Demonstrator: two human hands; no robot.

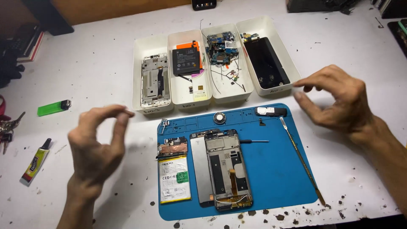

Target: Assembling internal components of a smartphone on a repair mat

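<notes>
Hands hover empty: left hand (99, 142) and right hand (335, 101), fingers loosely curled, flank the mat (275, 169); phone frame (222, 169) and battery (174, 178) lie untouched, seemingly mid-disassembly.

Four white trays (153, 46), one blue mat (275, 169), two hands (95, 144)

White, stain-speckled worktable (106, 63) — brown wooden wall panel (118, 7) behind, evenly lit
</notes>
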